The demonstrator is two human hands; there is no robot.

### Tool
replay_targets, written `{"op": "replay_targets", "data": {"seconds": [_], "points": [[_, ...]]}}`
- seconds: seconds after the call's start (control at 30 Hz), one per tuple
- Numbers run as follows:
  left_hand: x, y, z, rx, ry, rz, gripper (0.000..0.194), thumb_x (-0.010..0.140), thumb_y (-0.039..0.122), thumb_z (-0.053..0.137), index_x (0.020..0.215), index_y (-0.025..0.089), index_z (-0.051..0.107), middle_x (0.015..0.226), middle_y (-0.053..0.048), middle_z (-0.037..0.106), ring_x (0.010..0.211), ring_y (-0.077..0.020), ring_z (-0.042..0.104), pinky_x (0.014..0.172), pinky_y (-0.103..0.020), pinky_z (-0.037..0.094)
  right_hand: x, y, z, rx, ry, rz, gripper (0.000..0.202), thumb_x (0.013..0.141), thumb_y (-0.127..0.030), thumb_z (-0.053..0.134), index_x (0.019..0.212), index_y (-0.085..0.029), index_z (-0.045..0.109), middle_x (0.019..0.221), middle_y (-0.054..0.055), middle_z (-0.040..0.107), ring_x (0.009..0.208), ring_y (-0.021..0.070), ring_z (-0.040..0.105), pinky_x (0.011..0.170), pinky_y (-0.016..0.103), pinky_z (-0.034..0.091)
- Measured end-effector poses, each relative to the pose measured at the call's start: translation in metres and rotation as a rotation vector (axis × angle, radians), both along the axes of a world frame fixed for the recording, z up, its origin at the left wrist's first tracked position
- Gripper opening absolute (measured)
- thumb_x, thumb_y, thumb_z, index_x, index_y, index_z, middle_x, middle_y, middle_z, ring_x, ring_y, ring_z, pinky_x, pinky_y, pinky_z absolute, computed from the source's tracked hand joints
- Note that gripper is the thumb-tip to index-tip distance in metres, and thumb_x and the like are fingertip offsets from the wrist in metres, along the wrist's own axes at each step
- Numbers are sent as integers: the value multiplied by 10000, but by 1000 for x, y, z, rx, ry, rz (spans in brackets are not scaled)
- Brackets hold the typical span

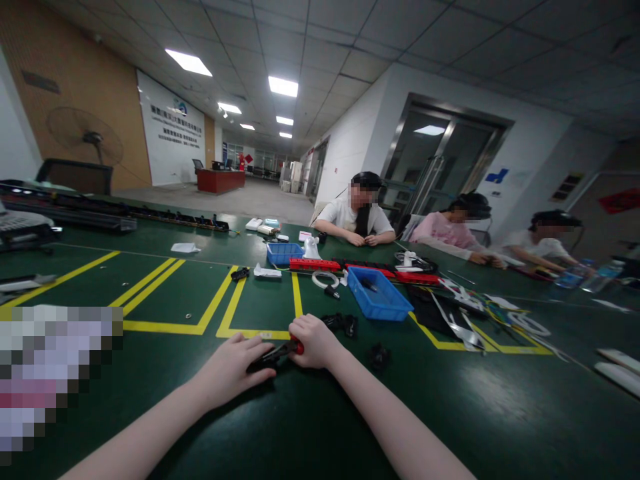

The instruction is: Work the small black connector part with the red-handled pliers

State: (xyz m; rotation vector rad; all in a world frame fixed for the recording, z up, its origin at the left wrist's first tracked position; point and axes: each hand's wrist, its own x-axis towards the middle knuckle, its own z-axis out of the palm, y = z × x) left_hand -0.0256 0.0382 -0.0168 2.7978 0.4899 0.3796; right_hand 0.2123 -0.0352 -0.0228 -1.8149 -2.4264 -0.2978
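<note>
Overhead on a far wall, a white sign [173, 159] is carrying lettering too blurred to read surely. Near the worktop's [165, 380] near edge, wrists angling inward, the right hand [314, 341] is curling around red-handled pliers [287, 348], and the left hand [237, 368] is pinching a black piece [263, 360] at their metal tips. Beyond, toward the far edge, a blue plastic bin [387, 312] is sitting.

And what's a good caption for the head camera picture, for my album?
Left hand holding a black piece, right hand gripping a red-handled tool, over a green table.
</note>
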Motion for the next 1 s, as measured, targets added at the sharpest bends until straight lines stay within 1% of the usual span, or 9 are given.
{"op": "replay_targets", "data": {"seconds": [0.2,0.3,0.5,0.73,1.0], "points": [[0,0,1,-142,-11,-12,368,943,415,576,1263,250,653,1288,-78,654,1089,-271,668,907,-385,556,0,0,0,3,-3,-1,333,937,-456,604,1084,-159,623,1059,59,643,933,185,624,831,400,537],[-1,0,2,-186,-28,-18,368,942,416,572,1260,250,652,1296,-76,645,1093,-268,673,899,-373,566,0,1,-1,5,2,0,337,937,-462,601,1081,-159,621,1052,57,642,923,183,622,825,396,535],[-1,1,3,-199,-36,-19,354,934,410,594,1234,237,664,1295,-87,644,1117,-287,669,919,-395,568,0,1,1,10,3,1,324,939,-448,605,1083,-158,624,1054,57,646,928,183,628,827,398,541],[0,2,2,-183,-47,-41,359,939,379,597,1264,232,636,1334,-85,626,1116,-273,671,932,-385,567,2,0,0,33,0,-15,334,937,-454,605,1090,-159,622,1067,60,643,942,188,625,838,406,537],[0,1,1,-205,-65,-43,383,943,382,587,1294,231,617,1311,-80,643,1102,-263,671,949,-386,560,2,0,-1,57,10,-15,343,935,-469,598,1087,-161,618,1066,60,636,946,191,616,845,410,525]]}}
